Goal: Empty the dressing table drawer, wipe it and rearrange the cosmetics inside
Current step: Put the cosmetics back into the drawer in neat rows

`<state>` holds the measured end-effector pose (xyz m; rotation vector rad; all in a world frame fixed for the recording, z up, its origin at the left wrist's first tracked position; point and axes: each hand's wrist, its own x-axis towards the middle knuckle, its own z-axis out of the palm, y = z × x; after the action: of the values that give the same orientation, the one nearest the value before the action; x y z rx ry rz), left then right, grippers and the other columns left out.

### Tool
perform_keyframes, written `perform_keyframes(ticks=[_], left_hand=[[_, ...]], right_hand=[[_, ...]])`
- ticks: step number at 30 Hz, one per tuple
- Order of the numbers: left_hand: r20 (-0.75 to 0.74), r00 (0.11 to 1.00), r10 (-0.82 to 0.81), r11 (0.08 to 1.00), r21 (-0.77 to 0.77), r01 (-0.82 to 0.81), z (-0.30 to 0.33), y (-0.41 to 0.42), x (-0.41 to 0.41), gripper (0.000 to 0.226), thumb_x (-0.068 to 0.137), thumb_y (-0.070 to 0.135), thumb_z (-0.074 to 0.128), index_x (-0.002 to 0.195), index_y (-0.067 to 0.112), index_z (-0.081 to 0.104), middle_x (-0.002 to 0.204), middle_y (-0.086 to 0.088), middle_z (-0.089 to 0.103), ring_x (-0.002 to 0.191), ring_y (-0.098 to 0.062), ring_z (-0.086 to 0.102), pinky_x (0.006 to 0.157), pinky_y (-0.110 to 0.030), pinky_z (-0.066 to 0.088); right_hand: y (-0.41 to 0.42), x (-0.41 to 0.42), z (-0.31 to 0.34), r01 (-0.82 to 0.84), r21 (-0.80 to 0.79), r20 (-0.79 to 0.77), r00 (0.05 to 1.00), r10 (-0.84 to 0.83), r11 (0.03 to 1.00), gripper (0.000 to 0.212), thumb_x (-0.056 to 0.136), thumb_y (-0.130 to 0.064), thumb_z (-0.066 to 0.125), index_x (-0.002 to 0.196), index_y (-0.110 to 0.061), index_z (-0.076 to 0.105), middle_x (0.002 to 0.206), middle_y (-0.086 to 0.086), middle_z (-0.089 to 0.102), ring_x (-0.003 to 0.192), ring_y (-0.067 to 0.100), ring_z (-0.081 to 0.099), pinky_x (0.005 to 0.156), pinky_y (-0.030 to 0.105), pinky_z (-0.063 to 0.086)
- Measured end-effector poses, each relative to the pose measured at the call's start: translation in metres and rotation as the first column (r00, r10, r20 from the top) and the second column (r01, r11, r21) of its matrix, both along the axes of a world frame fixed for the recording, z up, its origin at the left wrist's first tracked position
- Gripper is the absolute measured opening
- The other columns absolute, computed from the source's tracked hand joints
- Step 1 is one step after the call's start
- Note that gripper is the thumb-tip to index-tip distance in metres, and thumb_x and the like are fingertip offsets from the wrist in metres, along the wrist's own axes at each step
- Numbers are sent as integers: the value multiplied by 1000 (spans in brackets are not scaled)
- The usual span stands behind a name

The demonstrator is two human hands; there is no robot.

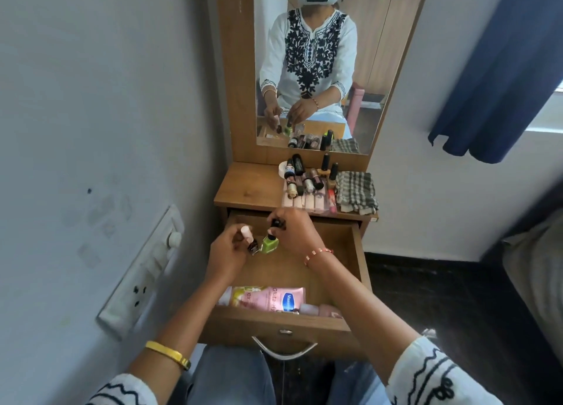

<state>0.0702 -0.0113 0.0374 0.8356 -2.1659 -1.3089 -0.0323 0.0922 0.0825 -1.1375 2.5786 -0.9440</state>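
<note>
The wooden drawer (pixel 350 261) of the dressing table stands pulled out in front of me. My left hand (pixel 227 252) is over its far left part, fingers closed on a small dark bottle with a pale pink cap (pixel 248 237). My right hand (pixel 297 232) pinches the black cap of a green nail polish bottle (pixel 270 243) right beside it. A pink lotion tube (pixel 274 299) and a yellow tube (pixel 243 295) lie at the drawer's near end. Several lipsticks and nail polishes (pixel 307 180) are grouped on the table top.
A folded checked cloth (pixel 356 191) lies on the table top at the right. A mirror (pixel 316 69) rises behind, reflecting me. A switch panel (pixel 143 273) is on the left wall. A blue curtain (pixel 499 69) hangs at the right.
</note>
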Motion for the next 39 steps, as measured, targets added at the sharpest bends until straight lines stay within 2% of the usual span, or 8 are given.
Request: perform_keyframes(ticks=[5,9,11,17,23,27,36,39], left_hand=[[128,984,-120,993,12,119,-23,1,11,28,86,-1,56,111,12,60,103,2,58,95,-12,53,70,-15,40],[175,977,-123,992,5,124,-28,0,10,21,86,12,61,100,27,60,98,6,62,94,-15,58,82,-33,49],[205,971,-125,992,2,128,-29,0,9,20,86,14,62,97,31,59,98,6,63,94,-15,59,82,-35,49],[251,964,-84,996,-4,88,-34,-3,6,23,86,9,60,106,21,61,107,-1,62,96,-14,56,77,-27,44],[210,978,7,985,-167,29,-28,-12,-2,29,87,10,60,116,10,61,112,-9,65,105,-24,59,80,-23,42],[194,981,-14,950,-303,73,-23,-23,-16,28,86,10,60,115,9,62,109,-12,67,101,-28,62,82,-30,48],[211,967,142,819,-574,5,-33,-43,-41,19,74,9,70,93,13,70,84,-11,69,86,-32,59,79,-40,44],[237,956,171,778,-627,17,-40,-50,-44,19,73,16,73,92,15,70,89,-6,69,90,-31,58,82,-40,42]], right_hand=[[9,13,-27,67,17,63,996,-68,998,16,83,-6,64,98,-10,68,104,9,69,98,22,63,80,21,45],[13,16,-43,120,42,94,988,-124,992,15,83,-7,65,98,-9,67,103,9,69,97,22,64,77,22,45],[14,16,-48,143,55,106,983,-148,988,15,84,-9,65,99,-9,66,103,9,69,96,21,63,76,21,45],[10,16,-61,188,45,156,969,-193,981,16,84,-7,65,100,-8,67,101,10,69,94,20,65,73,18,44],[-3,8,-62,210,13,198,958,-208,978,13,85,-4,63,98,-5,66,100,11,68,81,12,55,70,18,40],[-19,-2,-63,286,-64,291,922,-256,956,15,83,-2,64,96,-6,68,100,10,68,82,10,53,71,16,39],[-52,-25,-79,354,-120,363,885,-291,927,25,84,6,58,104,-7,67,110,10,66,105,20,61,82,16,42],[-58,-29,-84,319,-128,343,903,-260,939,27,85,4,57,107,-9,65,113,8,65,106,18,59,84,16,43]])
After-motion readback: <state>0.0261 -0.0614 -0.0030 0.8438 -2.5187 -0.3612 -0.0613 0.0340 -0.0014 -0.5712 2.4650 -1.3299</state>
